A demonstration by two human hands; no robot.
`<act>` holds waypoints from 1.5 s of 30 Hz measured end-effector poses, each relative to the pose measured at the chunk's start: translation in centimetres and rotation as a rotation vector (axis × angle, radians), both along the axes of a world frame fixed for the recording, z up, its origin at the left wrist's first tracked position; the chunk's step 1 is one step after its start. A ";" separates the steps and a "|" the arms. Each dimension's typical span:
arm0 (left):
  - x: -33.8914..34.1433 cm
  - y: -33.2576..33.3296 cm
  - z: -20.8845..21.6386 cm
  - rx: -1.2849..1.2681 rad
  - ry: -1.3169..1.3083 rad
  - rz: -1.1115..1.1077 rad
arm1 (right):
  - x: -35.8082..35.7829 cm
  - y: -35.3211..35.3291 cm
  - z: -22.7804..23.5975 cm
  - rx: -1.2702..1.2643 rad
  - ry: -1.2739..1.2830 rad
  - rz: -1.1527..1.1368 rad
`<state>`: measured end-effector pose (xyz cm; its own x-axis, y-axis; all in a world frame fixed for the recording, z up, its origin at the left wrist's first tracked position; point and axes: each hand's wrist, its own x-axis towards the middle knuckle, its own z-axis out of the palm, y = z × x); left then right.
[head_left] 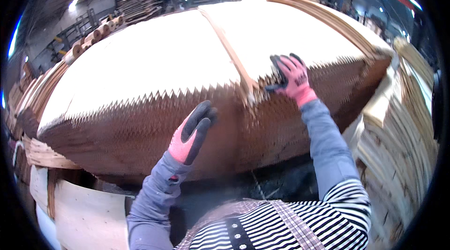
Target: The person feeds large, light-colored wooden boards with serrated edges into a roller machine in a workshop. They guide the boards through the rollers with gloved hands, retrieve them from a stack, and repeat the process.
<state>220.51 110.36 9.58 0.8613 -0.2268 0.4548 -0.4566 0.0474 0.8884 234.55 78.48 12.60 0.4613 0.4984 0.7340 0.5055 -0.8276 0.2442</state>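
We seem to be lifting the top veneer sheet (pixel 154 62) off the stack (pixel 140 132), our right hand (pixel 293 79) pinching its jagged near edge, our left hand (pixel 192 132) loosely spread just below that edge, so next it likely needs a grip too.

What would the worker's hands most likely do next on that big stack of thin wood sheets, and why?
Probably the left hand comes up to the toothed front edge of the top veneer sheet. The right hand already rests on that edge beside the narrow wood strip lying across the stack, while the left hovers open, seemingly just off the stack's front. Two hands would handle so wide a sheet more evenly.
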 end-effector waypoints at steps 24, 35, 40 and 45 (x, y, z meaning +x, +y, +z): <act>19.4 -10.8 11.7 -0.169 0.880 -0.500 | 2.3 -0.9 4.0 0.155 -0.088 0.421; 20.2 -12.3 10.5 -0.617 0.983 -0.530 | 2.4 -1.4 5.1 0.143 0.028 0.556; 19.6 -14.5 11.8 -0.472 0.790 -0.309 | 1.5 -3.0 5.5 0.126 0.085 0.477; 20.5 -14.7 12.9 -0.444 0.901 -0.420 | 1.4 -9.4 4.7 0.173 0.144 0.009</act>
